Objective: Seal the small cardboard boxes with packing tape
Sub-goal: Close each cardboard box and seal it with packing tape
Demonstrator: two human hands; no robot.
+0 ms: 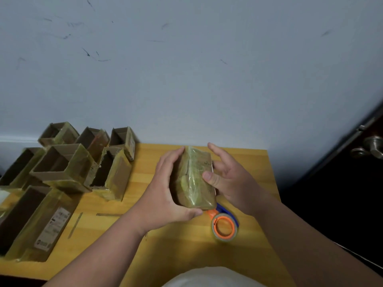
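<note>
A small cardboard box, covered in shiny yellowish tape, is held above the middle of the wooden table. My left hand wraps its left side, thumb under the near end. My right hand touches the right side with its thumb pressed on the top face and its fingers spread. A roll of clear packing tape on an orange and blue dispenser lies on the table just below the box, partly hidden by it.
Several open, tape-wrapped cardboard boxes crowd the table's left side, one long box nearest the front left. A grey wall rises behind. A dark door with a metal knob stands at the right.
</note>
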